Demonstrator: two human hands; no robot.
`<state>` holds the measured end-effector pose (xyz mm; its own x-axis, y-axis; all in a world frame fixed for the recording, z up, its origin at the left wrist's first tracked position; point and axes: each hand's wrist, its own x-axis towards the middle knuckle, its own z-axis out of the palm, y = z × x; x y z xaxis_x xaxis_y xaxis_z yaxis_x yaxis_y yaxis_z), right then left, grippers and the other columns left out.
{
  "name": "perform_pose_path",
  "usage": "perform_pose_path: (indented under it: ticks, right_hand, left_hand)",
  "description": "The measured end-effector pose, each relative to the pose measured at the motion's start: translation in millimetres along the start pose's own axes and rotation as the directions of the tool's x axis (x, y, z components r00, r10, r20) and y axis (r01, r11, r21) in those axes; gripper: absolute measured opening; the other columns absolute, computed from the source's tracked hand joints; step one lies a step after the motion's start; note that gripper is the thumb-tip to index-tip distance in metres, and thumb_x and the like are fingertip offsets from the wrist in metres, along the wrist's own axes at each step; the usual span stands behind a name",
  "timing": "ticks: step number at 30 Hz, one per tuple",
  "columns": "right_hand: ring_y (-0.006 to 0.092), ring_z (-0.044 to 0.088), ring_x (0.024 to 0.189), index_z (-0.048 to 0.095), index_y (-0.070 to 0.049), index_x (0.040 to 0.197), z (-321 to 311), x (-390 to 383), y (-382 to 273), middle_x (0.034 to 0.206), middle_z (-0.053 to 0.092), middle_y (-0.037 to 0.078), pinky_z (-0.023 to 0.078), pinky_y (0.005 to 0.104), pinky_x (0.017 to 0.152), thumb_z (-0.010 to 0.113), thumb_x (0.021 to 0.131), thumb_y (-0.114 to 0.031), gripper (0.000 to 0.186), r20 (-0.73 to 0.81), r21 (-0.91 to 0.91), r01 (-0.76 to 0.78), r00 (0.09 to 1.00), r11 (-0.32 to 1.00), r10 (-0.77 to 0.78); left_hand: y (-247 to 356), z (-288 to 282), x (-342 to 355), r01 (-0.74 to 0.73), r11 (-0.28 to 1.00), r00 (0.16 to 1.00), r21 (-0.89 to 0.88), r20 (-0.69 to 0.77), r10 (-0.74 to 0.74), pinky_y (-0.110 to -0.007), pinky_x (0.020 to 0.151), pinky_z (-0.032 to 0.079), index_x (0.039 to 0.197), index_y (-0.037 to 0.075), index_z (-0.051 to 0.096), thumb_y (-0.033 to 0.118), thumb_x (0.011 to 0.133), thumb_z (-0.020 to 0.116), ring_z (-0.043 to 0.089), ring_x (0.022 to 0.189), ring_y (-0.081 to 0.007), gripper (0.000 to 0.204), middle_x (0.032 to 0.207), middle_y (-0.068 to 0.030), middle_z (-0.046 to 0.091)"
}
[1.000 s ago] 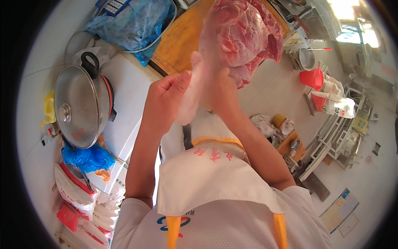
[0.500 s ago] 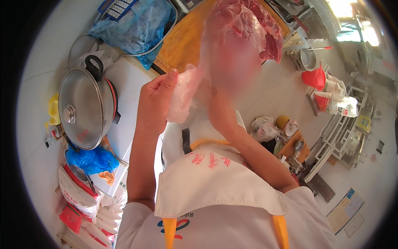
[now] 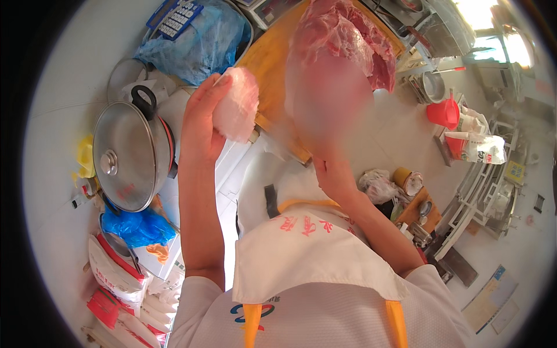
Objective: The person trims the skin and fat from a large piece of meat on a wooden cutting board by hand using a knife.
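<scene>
Raised at the left of the cutting board, my left hand (image 3: 203,119) is closed round a piece of pale pinkish fat (image 3: 237,104), its fingers along the left side. A large cut of raw red meat (image 3: 336,35) rests on the wooden cutting board (image 3: 266,64). The near end of that meat is smeared by a blur. Just below this end, close to my apron, my right hand (image 3: 336,181) has its fingers curled together. What they grip, if anything, is lost in the blur.
Left of my left arm stands a lidded electric pan (image 3: 130,156). Behind it a blue plastic bag (image 3: 200,43) has a blue keypad device (image 3: 177,18) on top. A blue bag (image 3: 139,226) lies nearer me. A red scoop (image 3: 444,113) is at the right.
My left hand has moved left and slightly up with the fat, which now hangs apart from the large meat. My right hand has shifted right and down, toward me.
</scene>
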<state>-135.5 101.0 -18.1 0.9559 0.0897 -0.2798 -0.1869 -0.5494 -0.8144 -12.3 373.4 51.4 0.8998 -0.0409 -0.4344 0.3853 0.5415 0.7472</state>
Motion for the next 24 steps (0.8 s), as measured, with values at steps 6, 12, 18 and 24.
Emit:
perform_pose_path:
  ticks: [6, 12, 18, 24]
  right_hand:
    - [0.0165, 0.052, 0.048, 0.057, -0.001, 0.108, -12.2, -7.8, 6.3, 0.068, 0.054, 0.009, 0.046, 0.0358, 0.047, 0.052, 0.113, -0.010, 0.012, -0.064, 0.065, 0.079, 0.995, 0.995, -0.075]
    - [0.0179, 0.057, 0.047, 0.057, 0.001, 0.103, -42.1, -7.0, -11.6, 0.063, 0.057, 0.009, 0.049, 0.0365, 0.048, 0.050, 0.114, -0.014, 0.020, 0.080, 0.079, -0.212, 0.975, 0.974, 0.206]
    - [0.0195, 0.063, 0.048, 0.057, 0.003, 0.089, -52.3, -8.4, 12.0, 0.060, 0.058, 0.010, 0.051, 0.0375, 0.049, 0.050, 0.113, -0.015, 0.031, -0.002, 0.166, -0.192, 0.981, 0.967, 0.195]
    - [0.0189, 0.064, 0.049, 0.057, 0.002, 0.088, -62.6, -4.2, 14.6, 0.059, 0.058, 0.009, 0.051, 0.0365, 0.049, 0.051, 0.111, -0.013, 0.028, 0.034, 0.084, -0.082, 0.996, 0.993, 0.079]
  left_hand:
    - [-27.4, -5.6, 59.1, 0.004, 0.997, 0.992, 0.077, 0.122, -0.013, -0.034, 0.094, 0.056, 0.121, 0.004, 0.070, 0.014, 0.096, 0.075, 0.069, 0.104, -0.0176, 0.028, 0.114, -0.0052, 0.071]
    - [-118.6, -83.4, 118.0, -0.032, 0.634, 0.996, 0.773, -0.027, 0.083, -0.037, 0.079, 0.057, 0.107, 0.001, 0.073, 0.014, 0.095, 0.078, 0.071, 0.081, -0.0226, 0.018, 0.093, -0.0081, 0.075]
    - [-131.0, -43.4, 100.8, 0.035, 0.190, 0.888, 0.981, -0.118, 0.445, -0.049, 0.086, 0.056, 0.101, -0.002, 0.070, 0.011, 0.092, 0.082, 0.071, 0.098, -0.0444, 0.020, 0.103, -0.0228, 0.072]
    - [-115.2, -36.1, 93.4, 0.080, -0.100, 0.935, 0.992, -0.040, 0.352, -0.051, 0.096, 0.054, 0.108, -0.003, 0.071, 0.011, 0.094, 0.081, 0.065, 0.116, -0.0452, 0.022, 0.120, -0.0220, 0.068]
